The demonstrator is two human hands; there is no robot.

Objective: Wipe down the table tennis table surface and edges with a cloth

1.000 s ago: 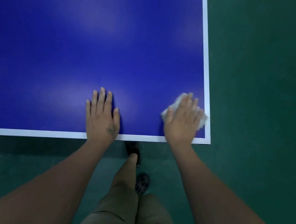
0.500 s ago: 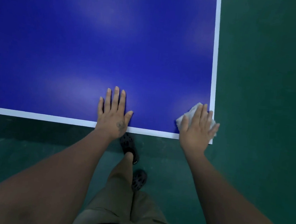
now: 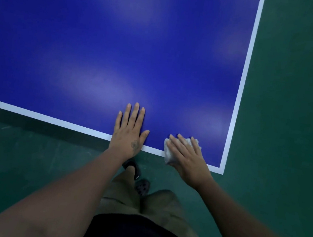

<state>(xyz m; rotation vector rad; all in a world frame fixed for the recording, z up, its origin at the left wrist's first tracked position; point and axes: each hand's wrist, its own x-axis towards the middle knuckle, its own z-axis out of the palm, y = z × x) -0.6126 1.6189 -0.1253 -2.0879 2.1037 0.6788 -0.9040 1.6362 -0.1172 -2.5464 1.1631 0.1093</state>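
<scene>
The right hand [image 3: 188,156] pressed the white cloth [image 3: 169,152] with flat fingers on the table's [image 3: 101,45] near edge, close to the corner. The left hand [image 3: 130,131] lay flat, holding nothing. Most of the blue top probably needed wiping.

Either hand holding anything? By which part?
Nothing gripped. Right hand presses the cloth from above, straight fingers, on the table near edge; left hand rests flat, empty.

left hand [image 3: 131,133]: palm down, flat, fingers straight and close together, thumb splayed out
right hand [image 3: 188,156]: palm down, fingers straight, slightly spread, pressing on cloth [image 3: 169,152]
arms: both bare, stretched forward
</scene>
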